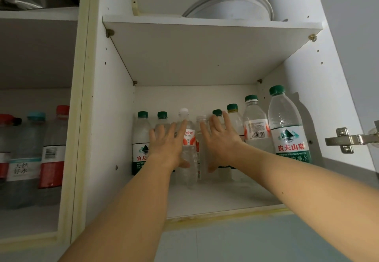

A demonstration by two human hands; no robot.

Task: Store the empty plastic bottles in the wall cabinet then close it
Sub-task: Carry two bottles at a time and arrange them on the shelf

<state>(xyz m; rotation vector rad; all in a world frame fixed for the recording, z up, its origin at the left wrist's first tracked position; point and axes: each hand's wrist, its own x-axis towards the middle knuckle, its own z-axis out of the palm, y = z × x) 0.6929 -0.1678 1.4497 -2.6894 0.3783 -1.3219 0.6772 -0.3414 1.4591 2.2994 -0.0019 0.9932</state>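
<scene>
Both hands reach into the lower compartment of the open wall cabinet point(114, 118). The left hand point(167, 145) has its fingers spread and nearly straight, and its thumb hooks round the front of the white-capped bottle point(188, 138), which bears a red-and-white label; whether this is a hold or only a steadying touch cannot be told. The right hand point(220, 145) is likewise spread flat, fingers pointing up and back, its thumb low beside an uncapped clear bottle point(202, 130); it grasps nothing that can be seen.

The stored bottles stand upright, long axes vertical, in a row against the back wall: two green-capped bottles point(142, 130) to the left of the hands, more green-capped ones behind the right hand, and two larger ones toward the front right, the nearest being the large green-labelled bottle point(287, 130).

The white-capped bottle stands between the two hands, slightly nearer the left, directly ahead of both palms. Judged from this layout, the likely step is settling this bottle back into the row, a push along the shelf, away from the person.

A hinge point(348, 139) shows at the right edge, its door out of view and not yet closed. A white round lid or plate point(235, 9) lies on the shelf above. The neighbouring compartment to the left holds red-capped and blue-capped bottles point(51, 153).
</scene>
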